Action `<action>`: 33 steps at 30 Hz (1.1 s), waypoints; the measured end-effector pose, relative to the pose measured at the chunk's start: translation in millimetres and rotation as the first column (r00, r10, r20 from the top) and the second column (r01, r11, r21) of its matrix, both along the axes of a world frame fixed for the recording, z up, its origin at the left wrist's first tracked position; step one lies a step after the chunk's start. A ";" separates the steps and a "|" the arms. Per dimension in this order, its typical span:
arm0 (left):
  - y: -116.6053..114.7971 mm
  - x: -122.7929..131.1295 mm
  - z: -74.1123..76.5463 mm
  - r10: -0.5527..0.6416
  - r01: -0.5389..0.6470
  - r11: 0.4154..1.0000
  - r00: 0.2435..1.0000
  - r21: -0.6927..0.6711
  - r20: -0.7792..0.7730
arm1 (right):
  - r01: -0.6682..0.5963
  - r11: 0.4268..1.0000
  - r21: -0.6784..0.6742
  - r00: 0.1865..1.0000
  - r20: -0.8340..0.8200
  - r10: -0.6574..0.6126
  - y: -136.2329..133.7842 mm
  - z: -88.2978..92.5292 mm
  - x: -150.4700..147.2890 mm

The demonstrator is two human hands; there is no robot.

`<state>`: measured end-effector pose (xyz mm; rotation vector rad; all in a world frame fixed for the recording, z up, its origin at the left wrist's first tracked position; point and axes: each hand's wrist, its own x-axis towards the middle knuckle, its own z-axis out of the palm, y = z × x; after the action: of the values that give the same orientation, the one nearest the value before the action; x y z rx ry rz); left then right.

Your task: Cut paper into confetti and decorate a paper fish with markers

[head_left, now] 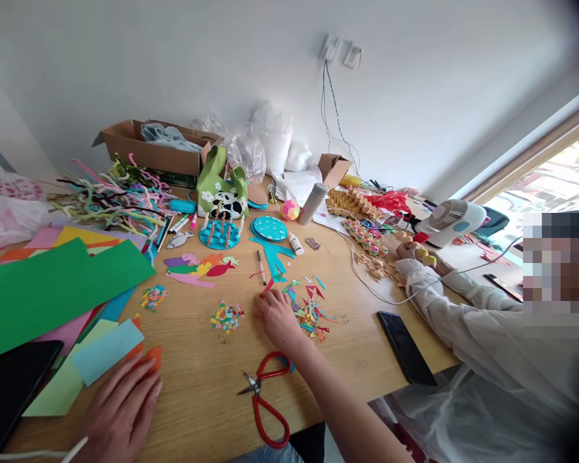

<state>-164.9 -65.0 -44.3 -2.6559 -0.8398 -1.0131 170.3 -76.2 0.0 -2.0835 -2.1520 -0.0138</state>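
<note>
My left hand (125, 402) lies flat on the table, fingers stretched out beside a piece of orange paper (154, 355) and light blue and green sheets (109, 350). My right hand (278, 318) rests palm down with curled fingers. A bit of red paper (269, 285) shows at its fingertips; what lies under them is hidden. To its right is a heap of coloured paper scraps (311, 315), to its left a pile of small paper dots (226, 316). Red-handled scissors (265, 389) lie with blades parted near my right forearm. A pen (261, 267) lies beyond the hand.
Cut paper fish (217, 268), a blue disc with twisted posts (219, 233), a panda bag (222, 196) and a grey bottle (313, 204) stand farther back. At right are a phone (405, 347), a white cable, a fan (451, 222) and another person's hands (408, 251) holding something yellow.
</note>
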 end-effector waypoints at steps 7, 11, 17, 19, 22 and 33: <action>1.5 -3.1 -8.0 0.006 -0.005 0.999 1.000 -0.035 0.020 | -0.049 0.998 -0.034 0.999 -0.013 0.049 -14.7 -6.2 -12.2; 0.0 -7.3 -8.3 -0.009 0.009 0.999 1.000 -0.050 -0.002 | -0.074 0.997 0.016 0.991 -0.106 0.076 0.4 0.6 -10.4; -1.1 -6.4 -9.5 0.000 0.002 0.998 1.000 -0.062 0.026 | 0.063 0.998 -0.031 0.997 0.043 -0.062 70.6 15.3 7.0; -0.1 -5.4 -10.8 -0.015 0.017 0.998 0.999 -0.052 0.038 | 0.073 0.996 -0.054 0.996 0.064 -0.070 88.3 15.9 7.4; 2.0 -4.2 -12.3 -0.034 0.038 0.999 0.996 -0.039 0.084 | 0.075 0.994 -0.082 0.995 0.075 -0.069 95.1 18.2 9.3; 9.1 -9.5 -29.4 -0.068 0.073 0.997 0.986 -0.028 0.149 | 0.244 0.944 -0.221 0.970 0.063 -0.236 18.1 42.8 94.7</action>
<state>-174.3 -55.9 -73.7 -2.6820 -0.8030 -1.2377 265.0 -58.1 42.9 -2.4812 -1.9859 0.1778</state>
